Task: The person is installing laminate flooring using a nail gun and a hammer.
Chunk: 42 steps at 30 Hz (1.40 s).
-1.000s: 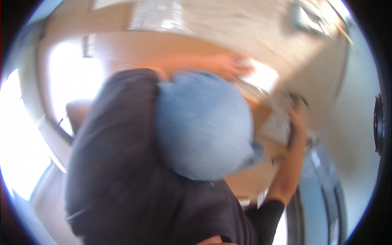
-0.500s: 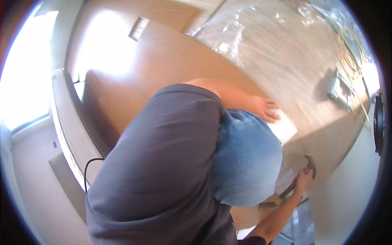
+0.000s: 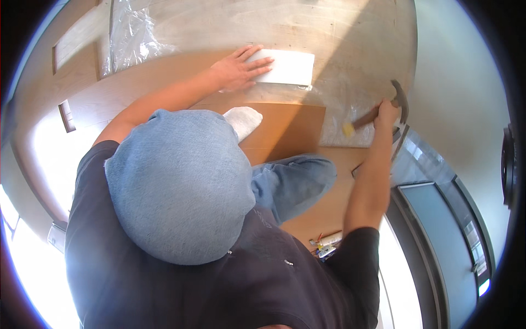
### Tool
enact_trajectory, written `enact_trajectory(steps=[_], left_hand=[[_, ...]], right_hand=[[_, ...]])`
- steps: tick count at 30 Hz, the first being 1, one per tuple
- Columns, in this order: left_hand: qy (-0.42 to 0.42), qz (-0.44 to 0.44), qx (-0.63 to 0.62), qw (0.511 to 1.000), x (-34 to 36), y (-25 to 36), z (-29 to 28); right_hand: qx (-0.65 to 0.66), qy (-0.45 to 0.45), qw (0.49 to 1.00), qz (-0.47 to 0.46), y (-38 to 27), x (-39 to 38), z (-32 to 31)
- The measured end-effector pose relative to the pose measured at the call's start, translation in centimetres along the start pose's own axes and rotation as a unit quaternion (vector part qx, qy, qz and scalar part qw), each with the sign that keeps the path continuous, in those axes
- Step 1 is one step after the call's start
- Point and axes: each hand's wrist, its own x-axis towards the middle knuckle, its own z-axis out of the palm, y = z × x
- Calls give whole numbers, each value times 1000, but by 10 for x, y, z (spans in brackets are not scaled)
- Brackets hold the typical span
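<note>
My left hand (image 3: 244, 68) lies flat with fingers spread, its fingertips over the left end of a white rectangular block or panel (image 3: 290, 67). The block rests on the floor beside the edge of a brown sheet (image 3: 282, 127). On the right, my right hand (image 3: 388, 114) is closed round a claw hammer (image 3: 404, 104), gripping it close to the metal head. The handle's yellow-tipped end points down and to the left, over clear plastic film (image 3: 339, 123). The hammer is apart from the white block.
My jean-covered knee (image 3: 181, 186) and socked foot (image 3: 242, 122) are near the brown sheet. Tubes and small tools (image 3: 327, 244) lie by my right elbow. A dark-framed glass door (image 3: 438, 230) stands at right, beside a pale wall (image 3: 455, 98). Crumpled plastic (image 3: 137, 35) lies far left.
The view has swung round, so the floor and both hands appear turned. My left hand remains at the white block. The hammer stays in my right hand.
</note>
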Motion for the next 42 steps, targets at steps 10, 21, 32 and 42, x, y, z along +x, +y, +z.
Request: enact_trajectory(steps=[10,21,32,42], left_hand=[[45,5,13,999,-6,-2,-3],[39,-15,65,997,54,34,-16],[146,23,-39,988,63,19,24],[122,28,-23,992,60,13,13]], right_hand=[[-202,-261,944,-13,32,-20,14],[-186,-274,943,40,67,-67,92],[-71,-4,997,34,15,1,5],[-265,-270,926,-20,25,30,-12]])
